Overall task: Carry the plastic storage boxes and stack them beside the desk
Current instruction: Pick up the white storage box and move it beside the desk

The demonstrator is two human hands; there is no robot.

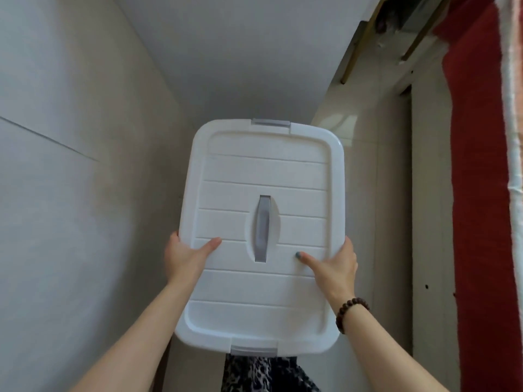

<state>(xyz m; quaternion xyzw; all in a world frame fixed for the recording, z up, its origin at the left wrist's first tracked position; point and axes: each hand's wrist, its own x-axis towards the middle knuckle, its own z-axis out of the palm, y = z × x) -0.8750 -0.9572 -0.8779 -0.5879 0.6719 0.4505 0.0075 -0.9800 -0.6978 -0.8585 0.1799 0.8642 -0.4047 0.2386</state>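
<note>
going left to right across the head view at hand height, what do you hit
left wall → left hand → grey handle in the lid of the storage box → right hand → floor strip → red cloth

Bare arms, no sleeves; brown bead bracelet (pixel 351 314) on the right wrist, teal-painted thumbnail (pixel 298 254), leopard-print garment (pixel 266 373) below.

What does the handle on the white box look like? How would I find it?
Look at the big white box held between the left hand and right hand. In the middle of its ridged lid sits a long grey handle in an oval dip, unlike the short grey clips at the ends.
</note>
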